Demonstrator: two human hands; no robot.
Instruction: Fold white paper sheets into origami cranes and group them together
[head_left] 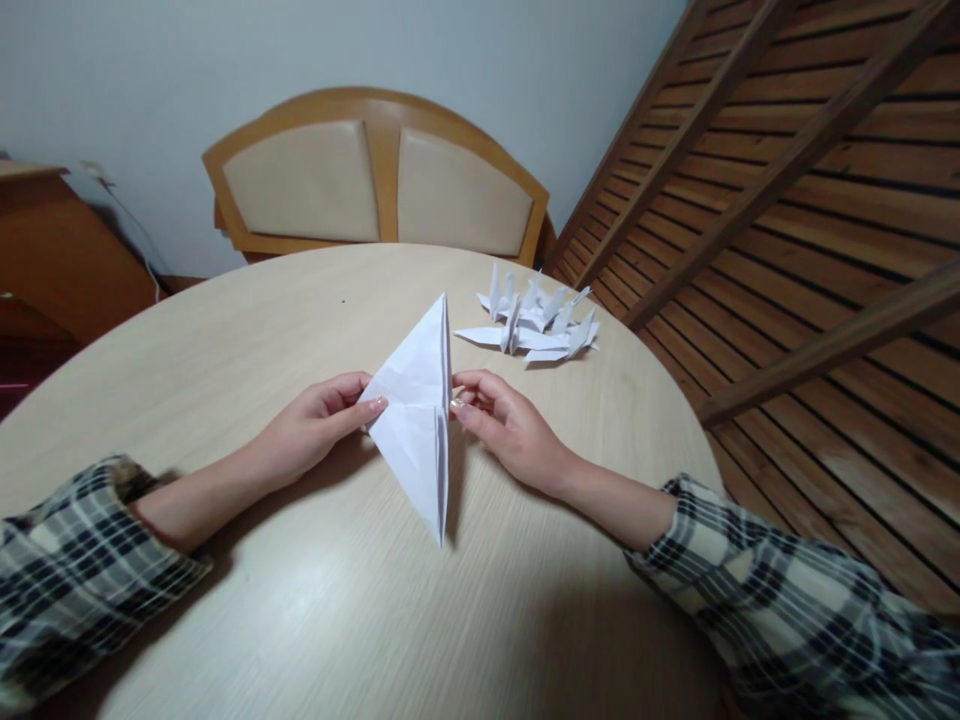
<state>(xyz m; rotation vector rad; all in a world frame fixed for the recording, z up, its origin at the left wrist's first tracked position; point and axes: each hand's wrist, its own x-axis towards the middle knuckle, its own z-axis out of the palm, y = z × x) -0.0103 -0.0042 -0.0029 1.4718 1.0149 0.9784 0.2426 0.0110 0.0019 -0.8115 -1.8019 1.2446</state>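
Okay, one folded paper (pixel 415 425), white, a long kite shape standing on edge with one tip up and one tip down, held between two hands. The left hand (pixel 319 428) is closed on the paper's left corner, fingertips pressed on the front face. The right hand (pixel 504 425) is pinched on its right edge at the middle crease, level with the left. The paper's lower tip sits just above or on the table (pixel 225 340); contact is unclear. The left thumb is hidden behind the paper, and the right fingertips are partly covered by its edge. Both plaid sleeves are cut off by the frame. Beyond the paper, to its right, lies one cluster of paper cranes (pixel 536 328), which overlap too much to count. One chair (pixel 379 180) stands behind the paper, past the table.
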